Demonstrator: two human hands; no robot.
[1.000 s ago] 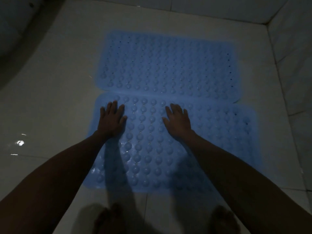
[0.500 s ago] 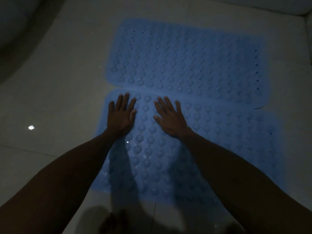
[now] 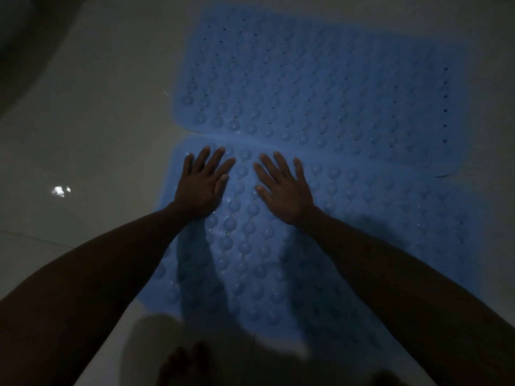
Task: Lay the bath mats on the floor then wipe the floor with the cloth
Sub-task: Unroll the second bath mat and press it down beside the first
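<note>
Two blue bath mats covered in suction bumps lie flat on the pale tiled floor, side by side. The far mat (image 3: 320,84) touches the near mat (image 3: 362,218) along one long edge. My left hand (image 3: 202,185) presses flat on the near mat close to its far left corner, fingers straight and spread. My right hand (image 3: 284,188) presses flat on the same mat just to the right, fingers spread too. No cloth is in view.
The glossy white tiled floor (image 3: 97,135) spreads left of the mats, with a bright light reflection (image 3: 60,190) on it. A dark curved shape (image 3: 25,51) fills the upper left corner. My bare foot (image 3: 186,363) shows dimly at the bottom edge.
Both hands have slid forward on the near mat toward its far edge and moved closer together, fingers spreading wider. The view has shifted so the mats sit more to the right.
</note>
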